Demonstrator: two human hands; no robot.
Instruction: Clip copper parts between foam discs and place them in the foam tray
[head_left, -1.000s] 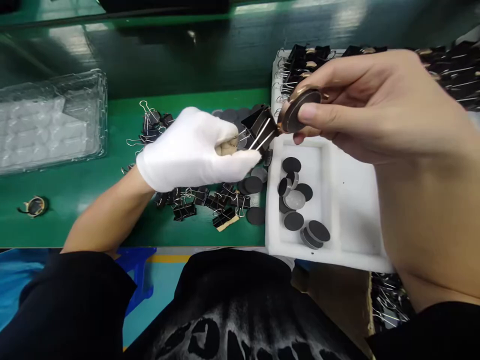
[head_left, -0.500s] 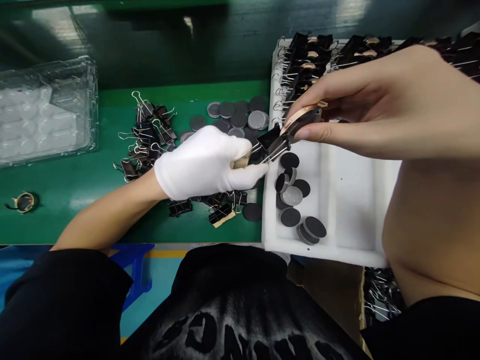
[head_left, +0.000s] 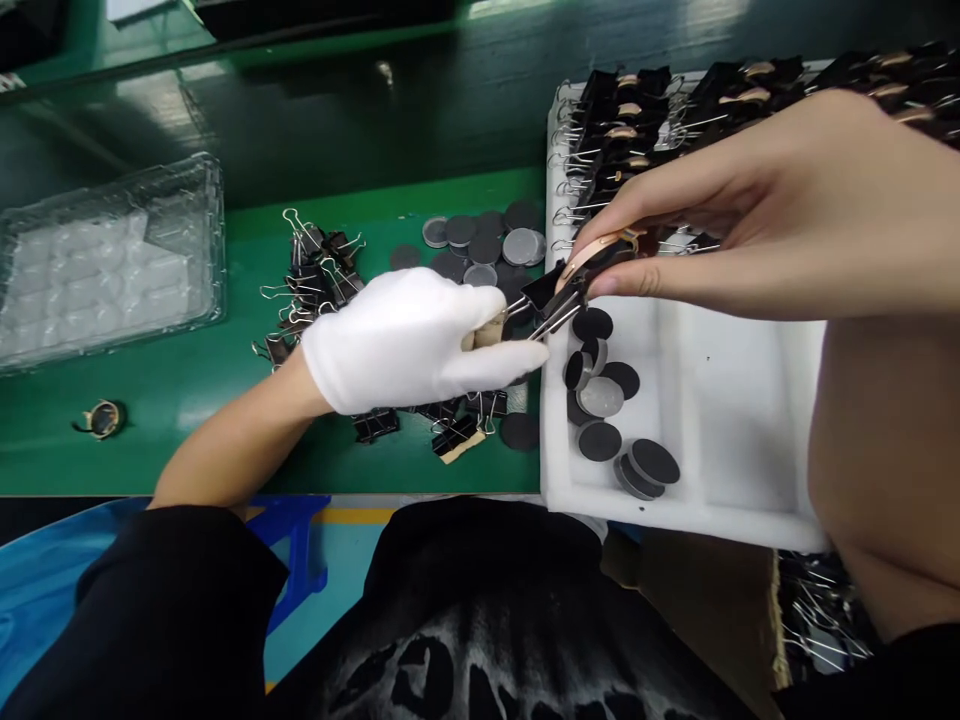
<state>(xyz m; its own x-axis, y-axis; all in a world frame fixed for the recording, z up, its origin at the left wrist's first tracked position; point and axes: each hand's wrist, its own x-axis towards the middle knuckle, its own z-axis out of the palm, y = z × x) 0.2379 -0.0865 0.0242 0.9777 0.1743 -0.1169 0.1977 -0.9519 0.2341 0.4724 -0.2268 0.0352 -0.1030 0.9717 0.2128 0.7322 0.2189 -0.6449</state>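
Observation:
White-gloved, my left hand (head_left: 420, 345) pinches the wire handles of a black binder clip (head_left: 546, 290) between thumb and fingers. My bare right hand (head_left: 735, 220) holds a round black part with a gold-coloured rim (head_left: 600, 257), edge on, against the clip's jaws. Whether the jaws have closed on the part cannot be made out. Beneath the gloved hand, binder clips (head_left: 319, 270) lie in a loose pile on the green table. Several dark round discs (head_left: 487, 245) lie behind it. More discs (head_left: 600, 440) rest in the white foam tray (head_left: 555, 470) below my right hand.
Rows of clipped gold-rimmed parts (head_left: 622, 130) fill the tray's far side. A clear plastic blister tray (head_left: 112, 265) lies on the left of the green table (head_left: 247, 450), with a single gold-rimmed round part (head_left: 103, 419) near it. A box of binder clips (head_left: 821, 615) stands low at right.
The view has shifted, so the table and trays appear slightly lower and further right. Both hands keep their hold, clip and gold-rimmed part still together.

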